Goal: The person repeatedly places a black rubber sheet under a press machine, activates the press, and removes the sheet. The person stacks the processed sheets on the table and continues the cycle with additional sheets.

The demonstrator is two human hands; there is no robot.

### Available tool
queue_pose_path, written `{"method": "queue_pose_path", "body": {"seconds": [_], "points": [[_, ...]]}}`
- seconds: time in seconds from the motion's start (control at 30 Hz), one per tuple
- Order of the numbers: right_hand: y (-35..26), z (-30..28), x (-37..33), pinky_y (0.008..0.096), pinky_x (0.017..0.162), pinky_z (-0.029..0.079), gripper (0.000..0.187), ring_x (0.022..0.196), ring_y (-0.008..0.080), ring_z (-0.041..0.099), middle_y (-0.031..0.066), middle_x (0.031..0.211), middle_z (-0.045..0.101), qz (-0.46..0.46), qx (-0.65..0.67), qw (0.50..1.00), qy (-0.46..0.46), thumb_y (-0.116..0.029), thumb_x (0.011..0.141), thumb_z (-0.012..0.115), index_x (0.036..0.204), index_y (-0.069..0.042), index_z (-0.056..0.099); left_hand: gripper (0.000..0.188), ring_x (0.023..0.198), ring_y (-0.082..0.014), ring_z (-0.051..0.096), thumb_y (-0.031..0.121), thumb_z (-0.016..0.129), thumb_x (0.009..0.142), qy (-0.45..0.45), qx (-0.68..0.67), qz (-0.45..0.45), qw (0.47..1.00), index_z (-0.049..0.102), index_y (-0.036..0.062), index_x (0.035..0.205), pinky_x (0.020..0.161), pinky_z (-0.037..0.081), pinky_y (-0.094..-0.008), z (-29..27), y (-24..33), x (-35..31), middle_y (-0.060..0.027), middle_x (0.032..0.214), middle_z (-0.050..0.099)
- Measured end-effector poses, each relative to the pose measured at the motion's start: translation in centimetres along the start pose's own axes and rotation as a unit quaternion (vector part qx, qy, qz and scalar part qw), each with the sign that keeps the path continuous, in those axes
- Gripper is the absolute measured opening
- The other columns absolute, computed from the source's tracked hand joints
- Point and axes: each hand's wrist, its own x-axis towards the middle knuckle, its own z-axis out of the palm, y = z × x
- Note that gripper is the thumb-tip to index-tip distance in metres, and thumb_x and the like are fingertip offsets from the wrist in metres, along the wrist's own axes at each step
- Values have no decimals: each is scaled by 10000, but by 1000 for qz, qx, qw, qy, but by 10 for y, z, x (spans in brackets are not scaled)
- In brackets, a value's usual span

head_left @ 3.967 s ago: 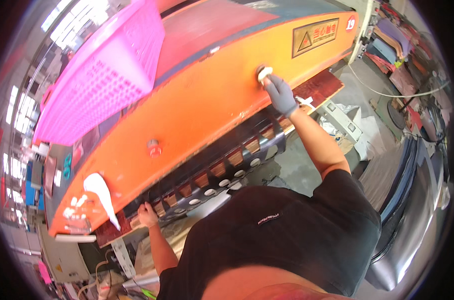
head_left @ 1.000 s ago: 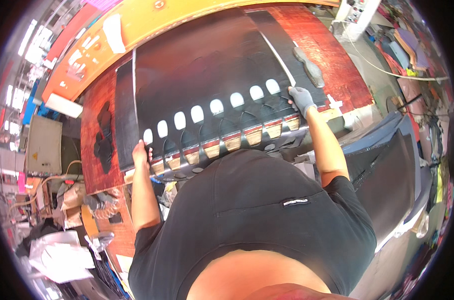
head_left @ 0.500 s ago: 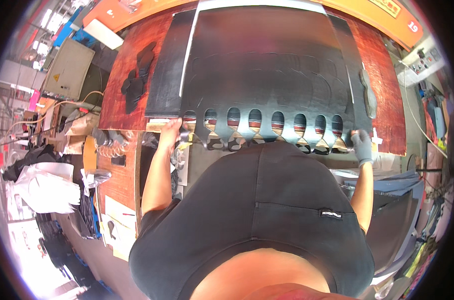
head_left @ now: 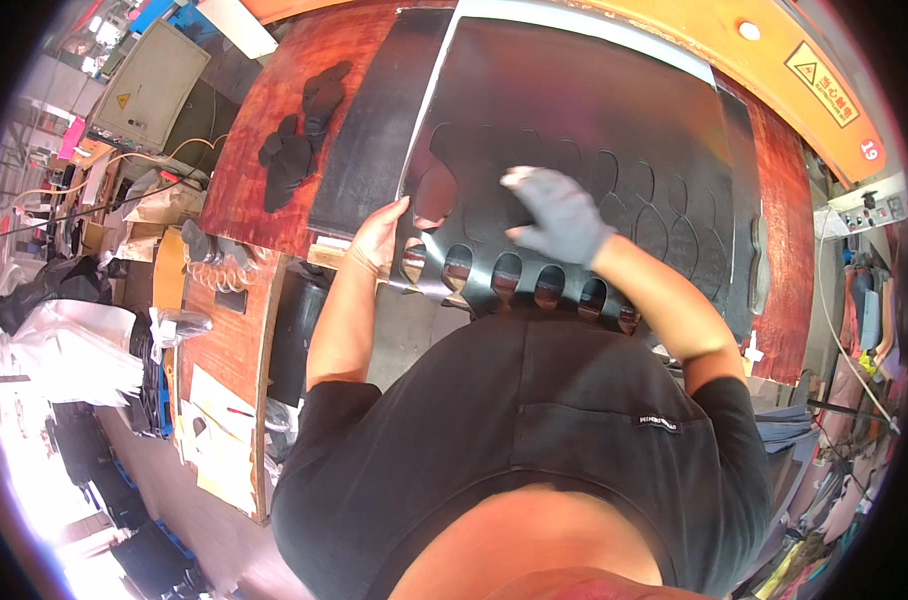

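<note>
One red board (head_left: 249, 190); one sheet (head_left: 574, 95); left hand (head_left: 377, 237), grip unclear; right hand (head_left: 562, 216), fingers wide.

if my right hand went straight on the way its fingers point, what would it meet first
Probably the black sheet: the right hand points toward the picture's upper left, across it. Whether they already touch is unclear.

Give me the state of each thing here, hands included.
Black sheet: lying over the red board, outlines showing, holes along near edge.
Left hand: bare, at the sheet's left edge; grip unclear.
Right hand: grey-gloved, over the sheet; grip unclear.
Dark flat pieces: heaped, overlapping.
Pale grey cabinet: door looks shut.
</note>
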Motion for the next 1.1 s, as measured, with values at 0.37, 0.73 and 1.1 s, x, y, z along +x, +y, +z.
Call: {"method": "queue_pose_path", "body": {"seconds": [0.37,0.73,1.1], "points": [[37,26,138,374,711,485,310,757,297,625,173,790,638,313,333,876,157,-292,880,471,865,-13,605,293,858,-187,601,155,499,924,245,292,154,912,536,7,1175,776,473,-320,18,-16,-5,-94,977,620],[16,66,46,412,823,460,243,952,312,568,97,1015,614,51,101,993,-21,-217,799,612,1019,-113,616,598,891,-265,638,429,592,820,181,716,55,672,474,-31,1182,801,458,-372,62,-9,15,-165,844,663],[5,90,16,408,982,364,403,1189,335,447,144,1245,508,8,81,997,11,-215,818,599,1182,-62,517,162,592,-56,404,210,671,769,59,321,-78,942,612,105,878,576,328,-248,55,12,30,25,662,499]]}}
